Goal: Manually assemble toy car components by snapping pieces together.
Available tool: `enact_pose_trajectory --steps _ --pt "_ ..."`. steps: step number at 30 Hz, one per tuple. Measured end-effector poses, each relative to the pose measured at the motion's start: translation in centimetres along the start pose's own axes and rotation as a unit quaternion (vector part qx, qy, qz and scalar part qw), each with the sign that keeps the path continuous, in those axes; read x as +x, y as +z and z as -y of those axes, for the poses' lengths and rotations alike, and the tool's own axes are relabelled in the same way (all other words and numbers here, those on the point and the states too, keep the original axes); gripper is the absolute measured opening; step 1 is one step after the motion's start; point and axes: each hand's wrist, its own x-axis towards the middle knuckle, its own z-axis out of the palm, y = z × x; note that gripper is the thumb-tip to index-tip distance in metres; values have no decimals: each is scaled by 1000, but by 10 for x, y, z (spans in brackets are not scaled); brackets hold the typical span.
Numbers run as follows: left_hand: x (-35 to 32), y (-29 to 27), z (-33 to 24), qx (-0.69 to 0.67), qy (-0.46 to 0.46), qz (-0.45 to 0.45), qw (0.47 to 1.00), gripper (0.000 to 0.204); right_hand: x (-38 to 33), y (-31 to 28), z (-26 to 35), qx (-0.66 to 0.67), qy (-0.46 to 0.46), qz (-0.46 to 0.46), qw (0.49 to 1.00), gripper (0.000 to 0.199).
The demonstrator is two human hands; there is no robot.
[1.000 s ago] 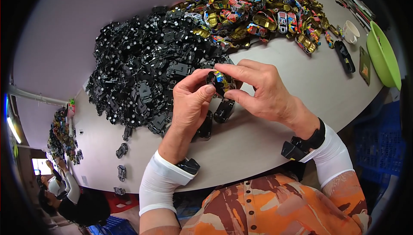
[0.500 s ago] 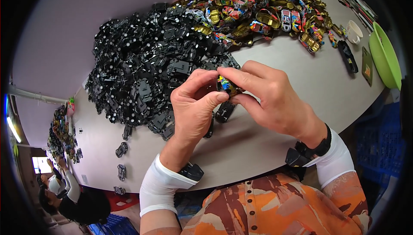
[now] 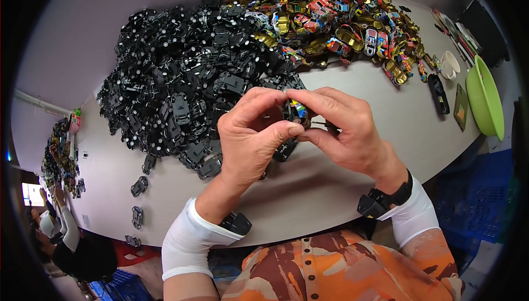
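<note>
My left hand (image 3: pixel 250 138) and my right hand (image 3: pixel 344 130) meet above the table, fingertips pinched together on a small toy car (image 3: pixel 296 111) with a colourful body and a black underside. Most of the car is hidden by my fingers. Just beyond my hands lies a big heap of black toy car chassis (image 3: pixel 187 75). Farther back and to the right spreads a heap of gold and multicoloured toy car bodies (image 3: pixel 341 20).
A green bowl (image 3: pixel 485 100), a white cup (image 3: pixel 451 65) and a dark flat tray (image 3: pixel 460 107) sit at the table's right end. A few loose black chassis (image 3: pixel 138 186) lie at the left front edge. Another person (image 3: pixel 66 235) works at a far table lower left.
My hands have risen slightly and closed tighter around the toy car, the fingers now covering more of it.
</note>
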Motion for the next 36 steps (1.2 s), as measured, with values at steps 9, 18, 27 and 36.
enact_pose_trajectory --steps 9,18,27,36 --pt "5 -2 2 -180 -152 43 971 38 -3 3 -11 26 17 -35 999 47" --pt "5 -6 6 -110 -105 88 984 39 -5 -2 -8 -6 30 -12 999 43" --pt "3 3 2 -212 -125 38 969 27 -5 -4 -1 2 28 -14 999 42" --pt "0 4 5 -301 -175 5 937 34 -4 -5 -5 -28 -9 -76 997 44"
